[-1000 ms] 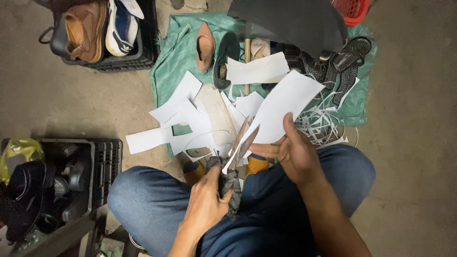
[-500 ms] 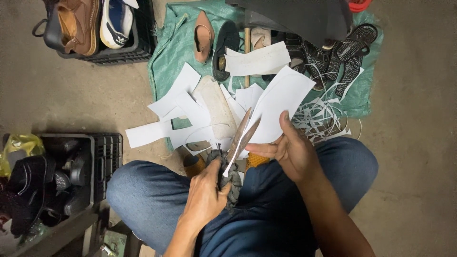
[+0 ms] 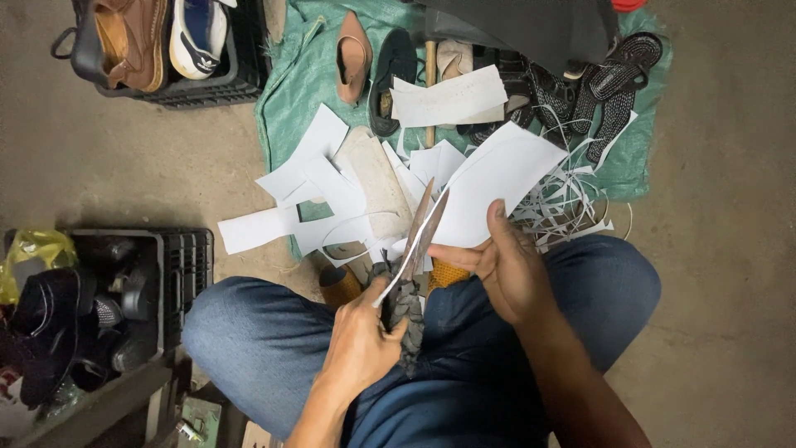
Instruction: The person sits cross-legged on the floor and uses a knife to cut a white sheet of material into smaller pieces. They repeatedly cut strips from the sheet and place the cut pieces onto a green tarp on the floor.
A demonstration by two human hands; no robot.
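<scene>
I sit on the floor in blue jeans. My left hand (image 3: 361, 340) grips the wrapped handles of a large pair of scissors (image 3: 414, 249), whose blades point up and away into the edge of a white sheet (image 3: 497, 178). That sheet is pinched at its lower edge by my right hand (image 3: 506, 265), thumb on top. A thin white strip curls off the sheet beside the blades. Several cut white pieces (image 3: 311, 178) lie on the floor just beyond my knees.
A green cloth (image 3: 290, 91) ahead carries a tan shoe (image 3: 354, 54), black sandals (image 3: 618, 79), thin white offcuts (image 3: 572, 207) and a dark sheet (image 3: 531, 25). A black crate (image 3: 224, 83) with shoes stands at the top left. Another crate (image 3: 178, 274) of dark footwear sits at my left.
The view has shifted slightly. The scissors have worked a little further along the white sheet, and both hands keep their grip.
</scene>
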